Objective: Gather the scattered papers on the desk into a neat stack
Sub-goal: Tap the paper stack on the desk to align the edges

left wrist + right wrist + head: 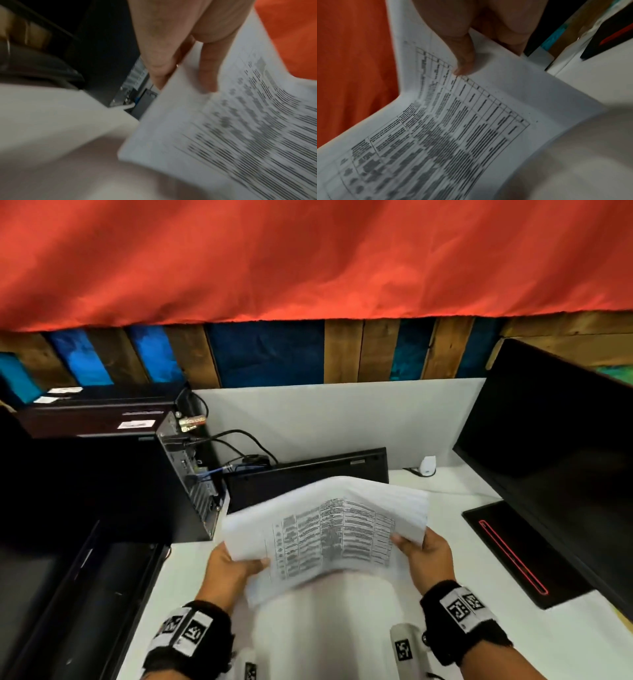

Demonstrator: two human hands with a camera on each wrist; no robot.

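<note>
A bundle of white papers [329, 535] with a printed table on top is held up above the white desk [479, 645], bowed in the middle. My left hand [236, 563] grips its left edge, thumb on top. My right hand [421, 549] grips the right edge, thumb on the printed face. In the left wrist view the thumb of the left hand [207, 70] lies on the papers [223, 128] and the fingers go behind them. The right wrist view shows the right hand [464, 59] pinching the papers [453, 128] with the thumb on top.
A black keyboard [308, 477] leans against the white partition behind the papers. A black computer case [102, 484] with cables stands at the left. At the right stand a dark monitor [555, 460] and a black pad with a red line [520, 553]. A small white object [428, 465] sits by the partition.
</note>
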